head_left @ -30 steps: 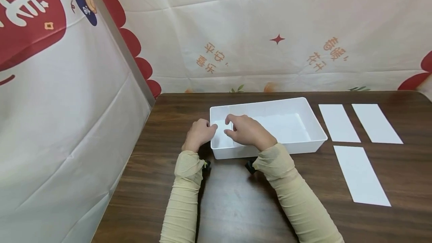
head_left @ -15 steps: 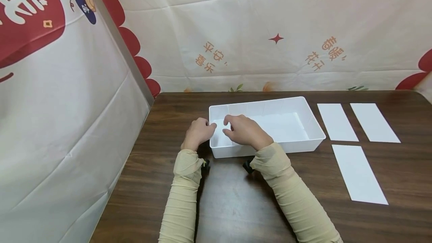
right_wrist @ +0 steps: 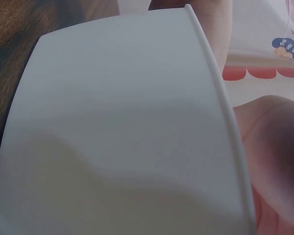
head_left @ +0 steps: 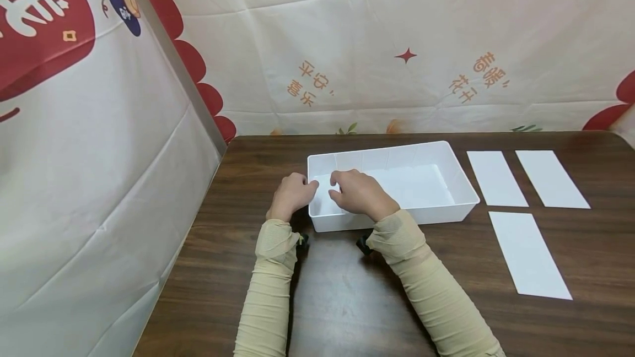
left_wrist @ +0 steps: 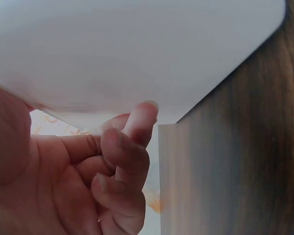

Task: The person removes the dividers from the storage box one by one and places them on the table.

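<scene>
A white plastic tray point(head_left: 426, 215) stands on the dark wooden table point(head_left: 342, 296). Both hands are at its left end. My left hand point(head_left: 291, 196) is outside the left wall, fingers curled, thumb at the rim. In the left wrist view its fingers point(left_wrist: 125, 156) curl against the tray's outer wall point(left_wrist: 137, 44). My right hand point(head_left: 361, 193) reaches over the front rim with thumb and forefinger curled round a white card point(head_left: 326, 191) that stands inside the tray's left end. The right wrist view shows only the tray wall point(right_wrist: 117, 122) and part of the right hand point(right_wrist: 272, 147).
Three white rectangular sheets lie flat to the right of the tray: two side by side point(head_left: 497, 178) point(head_left: 552, 178) and one nearer me point(head_left: 528, 255). A printed cloth panel point(head_left: 99, 180) rises along the table's left edge, and another hangs behind it.
</scene>
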Demonstrator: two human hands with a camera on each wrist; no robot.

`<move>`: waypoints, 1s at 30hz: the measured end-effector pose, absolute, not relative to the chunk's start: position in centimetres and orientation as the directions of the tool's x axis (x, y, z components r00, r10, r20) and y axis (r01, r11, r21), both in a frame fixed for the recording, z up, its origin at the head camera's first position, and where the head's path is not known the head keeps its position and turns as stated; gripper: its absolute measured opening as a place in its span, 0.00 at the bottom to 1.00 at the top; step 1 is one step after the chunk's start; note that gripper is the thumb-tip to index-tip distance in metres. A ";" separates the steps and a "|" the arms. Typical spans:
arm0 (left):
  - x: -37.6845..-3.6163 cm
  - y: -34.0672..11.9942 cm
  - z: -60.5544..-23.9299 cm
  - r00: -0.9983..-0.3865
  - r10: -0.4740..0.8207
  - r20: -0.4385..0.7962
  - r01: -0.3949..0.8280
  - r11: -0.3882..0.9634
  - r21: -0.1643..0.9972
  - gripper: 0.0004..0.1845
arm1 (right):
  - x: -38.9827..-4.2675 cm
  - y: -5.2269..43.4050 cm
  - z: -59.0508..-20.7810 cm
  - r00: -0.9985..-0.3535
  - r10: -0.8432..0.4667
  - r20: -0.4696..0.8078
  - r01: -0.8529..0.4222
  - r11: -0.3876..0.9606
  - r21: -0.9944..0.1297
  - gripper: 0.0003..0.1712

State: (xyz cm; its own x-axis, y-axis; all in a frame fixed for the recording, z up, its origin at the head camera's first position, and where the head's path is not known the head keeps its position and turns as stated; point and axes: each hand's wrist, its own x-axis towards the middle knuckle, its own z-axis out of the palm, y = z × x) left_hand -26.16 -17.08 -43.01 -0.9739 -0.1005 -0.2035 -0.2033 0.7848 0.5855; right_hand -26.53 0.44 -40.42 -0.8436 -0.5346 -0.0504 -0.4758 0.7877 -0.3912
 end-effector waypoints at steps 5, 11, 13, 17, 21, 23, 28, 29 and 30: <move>-26.2 -17.0 -43.0 -0.971 -0.104 -0.215 -0.214 0.778 0.591 0.19 | -26.6 0.4 -40.7 -0.847 -0.531 -0.043 -0.479 0.794 -0.375 0.16; -26.2 -17.1 -43.1 -0.970 -0.109 -0.216 -0.218 0.781 0.586 0.20 | -26.6 0.3 -40.8 -0.845 -0.534 -0.029 -0.491 0.796 -0.355 0.16; -26.2 -17.1 -43.1 -0.969 -0.110 -0.220 -0.221 0.781 0.584 0.20 | -26.6 0.2 -40.9 -0.845 -0.534 -0.026 -0.492 0.797 -0.351 0.16; -26.2 -17.0 -43.0 -0.969 -0.112 -0.221 -0.223 0.781 0.583 0.20 | -26.6 0.3 -40.9 -0.847 -0.532 -0.020 -0.493 0.797 -0.348 0.16; -26.2 -17.0 -43.0 -0.969 -0.111 -0.219 -0.221 0.782 0.583 0.20 | -26.5 0.3 -40.9 -0.847 -0.532 -0.022 -0.493 0.799 -0.344 0.15; -26.2 -17.0 -43.0 -0.970 -0.109 -0.218 -0.219 0.783 0.583 0.20 | -26.5 0.3 -40.9 -0.846 -0.532 -0.023 -0.493 0.800 -0.342 0.15; -26.3 -17.0 -43.1 -0.968 -0.108 -0.225 -0.223 0.779 0.586 0.19 | -26.5 0.2 -40.9 -0.848 -0.530 -0.027 -0.491 0.802 -0.341 0.15; -26.3 -17.0 -43.0 -0.968 -0.109 -0.227 -0.225 0.778 0.587 0.19 | -26.5 0.2 -40.9 -0.848 -0.529 -0.029 -0.489 0.802 -0.343 0.15; -26.3 -17.0 -43.0 -0.967 -0.108 -0.231 -0.227 0.776 0.588 0.19 | -26.6 0.2 -40.9 -0.849 -0.528 -0.031 -0.487 0.803 -0.344 0.15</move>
State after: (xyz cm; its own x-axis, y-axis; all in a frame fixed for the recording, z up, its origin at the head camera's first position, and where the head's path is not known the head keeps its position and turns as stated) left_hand -26.26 -16.99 -43.03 -0.9669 -0.1083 -0.2309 -0.2274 0.7763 0.5879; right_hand -26.56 0.15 -40.90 -0.8489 -0.5276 -0.0312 -0.4865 0.8031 -0.3441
